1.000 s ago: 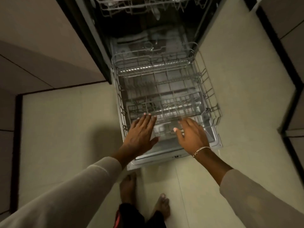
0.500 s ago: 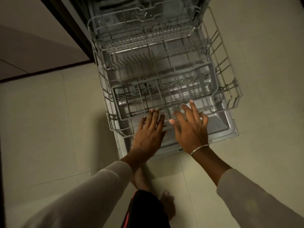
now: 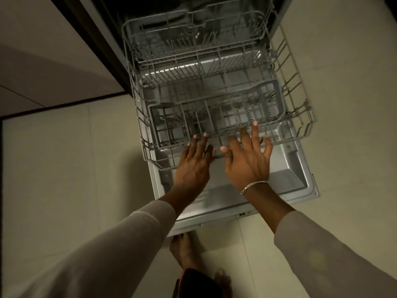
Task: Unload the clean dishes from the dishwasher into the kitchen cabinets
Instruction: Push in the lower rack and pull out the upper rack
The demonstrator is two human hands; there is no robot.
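The dishwasher's lower rack, grey wire with no dishes in it, is pulled out over the lowered door. A grey cutlery basket sits along the rack's near side. My left hand lies flat with its fingertips on the rack's front rim. My right hand, with a chain bracelet at the wrist, has its fingers spread and touches the same rim just to the right. Neither hand holds anything. A second wire rack shows above, partly inside the machine.
Dark cabinet fronts run along the left of the dishwasher. Pale tiled floor surrounds the open door. My bare feet stand just below the door's front edge.
My view has tilted down and closer to the rack. Both hands have moved forward from above the door to the rack's front rim, and the right hand's fingers have spread.
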